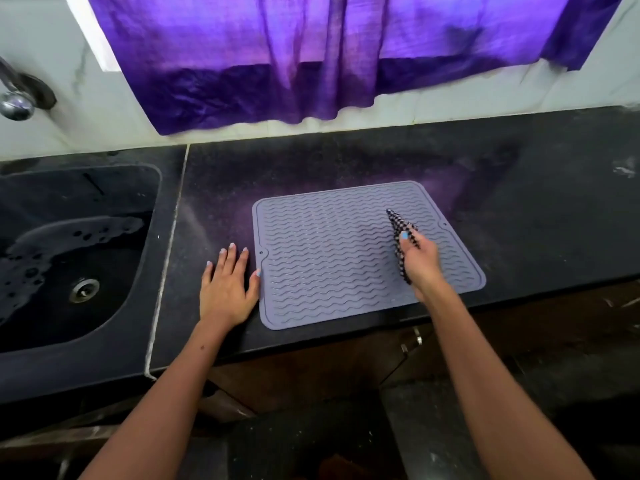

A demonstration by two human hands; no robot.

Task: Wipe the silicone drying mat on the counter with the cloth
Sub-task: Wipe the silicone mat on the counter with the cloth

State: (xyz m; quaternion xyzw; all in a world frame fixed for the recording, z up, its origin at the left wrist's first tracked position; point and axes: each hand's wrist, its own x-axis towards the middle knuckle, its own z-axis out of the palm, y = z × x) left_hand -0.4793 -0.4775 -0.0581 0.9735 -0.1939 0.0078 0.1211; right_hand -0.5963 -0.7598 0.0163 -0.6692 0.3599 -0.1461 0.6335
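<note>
A grey silicone drying mat [332, 258] with wavy ridges lies flat on the black counter [536, 209], close to its front edge. My right hand [420, 259] grips a dark checkered cloth [394, 220] over the mat's right part; the cloth's pointed end sticks out toward the wall and another end shows below my palm. My left hand [227, 285] rests flat on the counter with straight fingers, its thumb touching the mat's left edge.
A black sink [69, 220] with foam and a metal drain [83, 289] lies to the left. A tap [15, 95] juts from the wall at far left. A purple curtain [311, 57] hangs behind the counter. Dark cabinet fronts sit below the counter edge.
</note>
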